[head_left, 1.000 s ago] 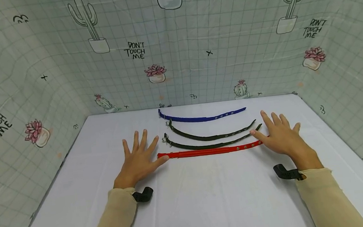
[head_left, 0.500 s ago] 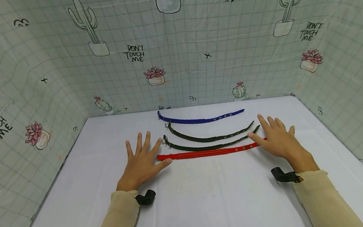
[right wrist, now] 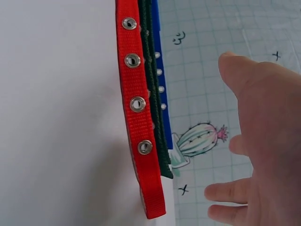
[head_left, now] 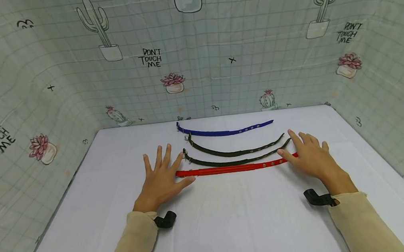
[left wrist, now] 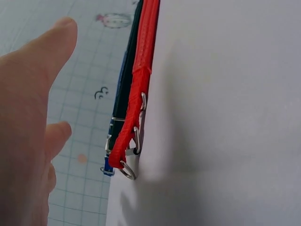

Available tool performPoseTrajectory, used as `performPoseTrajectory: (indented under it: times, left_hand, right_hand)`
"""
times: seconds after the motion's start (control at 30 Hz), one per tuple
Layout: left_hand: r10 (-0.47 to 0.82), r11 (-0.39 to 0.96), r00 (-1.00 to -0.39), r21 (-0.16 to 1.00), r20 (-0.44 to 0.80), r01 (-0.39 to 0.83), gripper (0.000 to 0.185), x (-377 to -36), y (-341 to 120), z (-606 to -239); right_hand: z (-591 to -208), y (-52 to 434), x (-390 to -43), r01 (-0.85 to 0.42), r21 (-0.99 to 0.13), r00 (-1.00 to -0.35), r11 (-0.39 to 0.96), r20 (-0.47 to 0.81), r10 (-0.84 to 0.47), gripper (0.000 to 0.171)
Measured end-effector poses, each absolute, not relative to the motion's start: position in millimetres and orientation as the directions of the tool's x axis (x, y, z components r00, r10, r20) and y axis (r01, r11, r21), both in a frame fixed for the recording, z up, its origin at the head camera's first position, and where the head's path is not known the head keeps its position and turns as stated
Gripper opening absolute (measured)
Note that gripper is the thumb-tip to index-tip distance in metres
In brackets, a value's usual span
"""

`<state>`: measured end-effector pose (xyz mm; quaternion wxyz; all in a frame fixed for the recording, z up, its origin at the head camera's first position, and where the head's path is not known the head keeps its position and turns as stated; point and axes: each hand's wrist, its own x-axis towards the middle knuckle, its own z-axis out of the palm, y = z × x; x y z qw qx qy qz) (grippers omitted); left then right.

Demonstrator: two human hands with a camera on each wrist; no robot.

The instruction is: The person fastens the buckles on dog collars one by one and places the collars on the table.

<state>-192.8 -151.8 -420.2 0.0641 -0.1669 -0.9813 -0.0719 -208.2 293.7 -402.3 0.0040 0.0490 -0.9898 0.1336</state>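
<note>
1. Head view: red strap [head_left: 232,168] lies left-right at frame centre; left hand [head_left: 161,180] flat, fingers spread, at its buckle end, right hand [head_left: 309,158] likewise at eyelet end. Neither grips.
2. L wrist: buckle end just beside thumb.
3. R wrist: eyelet end lower centre, fingers apart.

The head view looks forward and down from well above the red strap [head_left: 232,168], while the 2 wrist views sit close at its opposite ends, all 3 sharing that strap
</note>
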Motion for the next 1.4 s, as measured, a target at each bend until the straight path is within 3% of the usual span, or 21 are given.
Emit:
performPoseTrajectory:
  times: [0.23,0.47,0.8,1.03,1.13,1.4]
  left_hand:
    - [0.314,0.932,-0.939,0.145,0.14,0.333,0.088,-187,-145,-428]
    - [0.348,0.913,-0.907,0.135,0.235,0.385,0.075,-185,-143,-432]
    - [0.425,0.872,-0.828,0.08,0.365,0.482,0.045,-190,-136,-431]
    - [0.418,0.866,-0.819,0.1,0.393,0.49,0.028,-192,-135,-433]
    - [0.41,0.868,-0.825,0.112,0.389,0.484,0.024,-191,-134,-433]
    - [0.408,0.863,-0.824,0.13,0.392,0.489,0.019,-188,-132,-432]
  right_hand:
    - [-415,295,-197,-0.123,-0.276,-0.991,0.953,0.091,-0.102,0.088]
    - [-420,292,-195,-0.122,-0.307,-0.986,0.944,0.144,-0.081,0.073]
    - [-426,282,-194,-0.13,-0.375,-0.979,0.918,0.197,-0.058,0.045]
    - [-427,280,-198,-0.166,-0.377,-0.952,0.911,0.304,-0.048,0.032]
    - [-428,283,-199,-0.137,-0.39,-0.956,0.91,0.292,-0.019,0.029]
    - [-426,285,-200,0.003,-0.425,-0.995,0.905,0.093,0.046,0.038]
